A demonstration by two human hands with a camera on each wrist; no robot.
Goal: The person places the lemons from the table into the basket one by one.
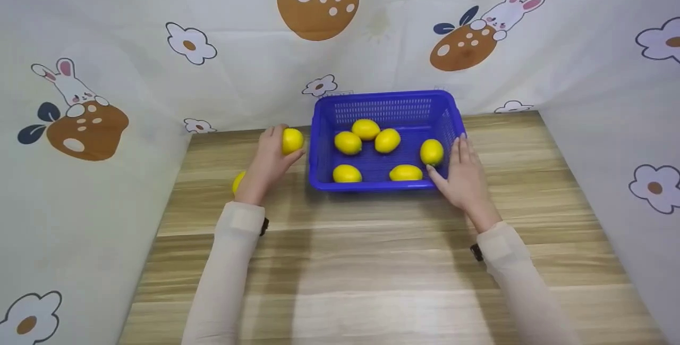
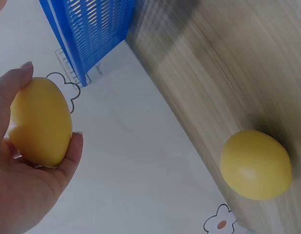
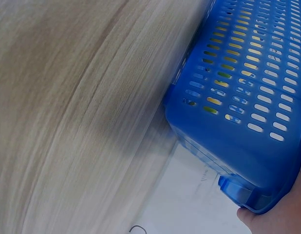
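Note:
My left hand (image 1: 270,159) grips a yellow lemon (image 1: 292,141) just left of the blue plastic basket (image 1: 380,186). In the left wrist view the thumb and fingers wrap round this lemon (image 2: 42,122), raised off the table. A second lemon (image 1: 239,182) lies on the table, partly behind my left wrist. At the basket's right side, my right hand (image 1: 463,179) holds the rim, its thumb inside the wall and its fingers along the outside. Close to that thumb sits one lemon (image 1: 431,152); several more, such as this lemon (image 1: 365,129), lie loosely on the basket floor.
The wooden table (image 1: 366,265) carries everything. A pale cloth (image 1: 239,79) printed with rabbits and flowers hangs behind and at both sides. Slotted holes run through the basket's walls (image 3: 238,97), and lemons show through them in the right wrist view.

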